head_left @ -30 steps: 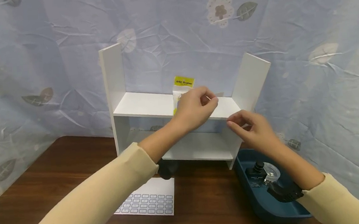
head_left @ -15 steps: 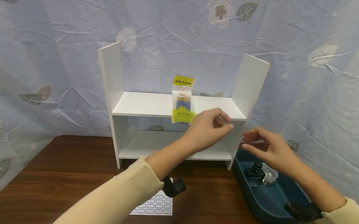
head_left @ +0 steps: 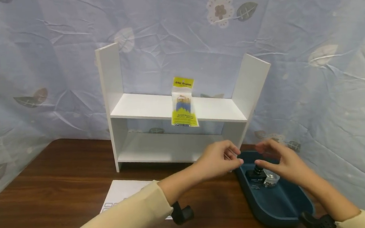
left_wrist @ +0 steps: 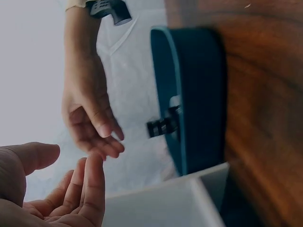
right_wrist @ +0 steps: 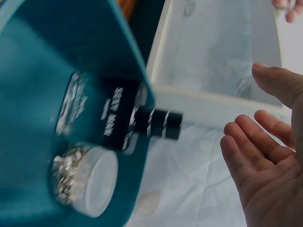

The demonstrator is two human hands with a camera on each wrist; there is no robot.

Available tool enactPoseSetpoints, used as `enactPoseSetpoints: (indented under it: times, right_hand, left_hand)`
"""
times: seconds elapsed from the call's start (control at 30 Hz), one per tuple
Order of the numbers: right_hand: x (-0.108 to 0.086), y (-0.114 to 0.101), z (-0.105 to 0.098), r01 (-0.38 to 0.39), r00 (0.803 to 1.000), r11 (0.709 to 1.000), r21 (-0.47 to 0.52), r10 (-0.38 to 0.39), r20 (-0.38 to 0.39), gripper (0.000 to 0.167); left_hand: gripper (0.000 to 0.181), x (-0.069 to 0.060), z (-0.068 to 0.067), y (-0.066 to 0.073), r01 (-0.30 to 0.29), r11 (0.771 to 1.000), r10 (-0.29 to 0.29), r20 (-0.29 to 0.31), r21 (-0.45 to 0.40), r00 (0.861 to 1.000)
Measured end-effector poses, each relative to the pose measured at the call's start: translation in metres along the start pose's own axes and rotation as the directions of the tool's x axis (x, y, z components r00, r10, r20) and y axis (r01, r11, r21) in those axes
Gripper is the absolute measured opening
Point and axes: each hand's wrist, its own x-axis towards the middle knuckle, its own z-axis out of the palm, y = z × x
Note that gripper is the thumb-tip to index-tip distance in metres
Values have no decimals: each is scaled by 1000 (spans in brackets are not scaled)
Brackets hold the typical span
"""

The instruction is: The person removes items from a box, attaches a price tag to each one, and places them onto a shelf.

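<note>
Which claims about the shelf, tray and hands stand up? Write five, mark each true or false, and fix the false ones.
1. The Artist Brushes pack is on the upper shelf. True.
2. The left hand grips the black-capped bottle. False: the left hand holds nothing; the bottle is in the blue tray.
3. A clear container sits beside the bottle in the blue tray. True.
4. The printed white sheet lies on the lower shelf. False: it lies on the wooden table.
5. The right hand holds nothing. True.
</note>
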Motion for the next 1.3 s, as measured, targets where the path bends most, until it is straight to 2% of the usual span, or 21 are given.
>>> enactPoseSetpoints:
  times: [0.13,0.33,0.6,0.93,1.1,1.3]
  right_hand:
    - [-8,13,-1,-22,999,1000,19,21,43,48]
    - [-12,32,1,-60,991,998,15,58,120,50]
    - [-15,50,9,-77,979,997,30,69,193,48]
    - [-17,60,17,-104,958,994,25,93,272,46]
    - [-16,61,19,-118,950,992,-41,125,286,49]
    - [-14,62,19,-112,941,993,-46,121,317,58]
  left_hand:
    - [22,0,14,-10,57,997,-55,28,-57,998]
    - [24,3,29,-19,134,977,-128,47,-166,991]
    - [28,2,50,-35,214,959,-217,7,-183,976]
    - [26,2,78,-54,330,894,-333,42,-304,942]
    - [25,3,94,-58,335,853,-347,46,-400,937]
    - [24,5,108,-62,353,819,-381,33,-453,924]
